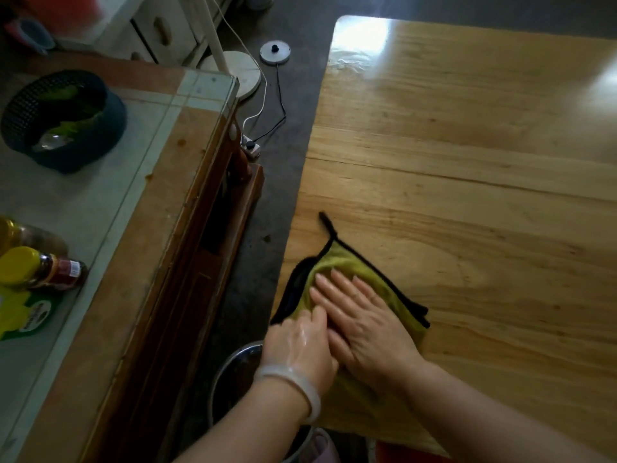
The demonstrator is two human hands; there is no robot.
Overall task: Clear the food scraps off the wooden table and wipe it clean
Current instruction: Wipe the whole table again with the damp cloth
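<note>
The olive-green microfibre cloth with black trim [350, 272] lies at the near-left edge of the pale wooden table [467, 162]. The right hand [364, 322] presses it flat, fingers straight; the left hand [300, 345] rests fingertips on its edge, probably steadying it for wiping

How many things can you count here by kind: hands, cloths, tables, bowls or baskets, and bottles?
Hands: 2, the left hand and the right hand, both on the cloth
Cloths: 1, the green cloth
Tables: 2, the wooden table and the glass-topped table
Containers: 2, the dark basket and the metal bowl
Bottles: 2
Total: 9
</note>
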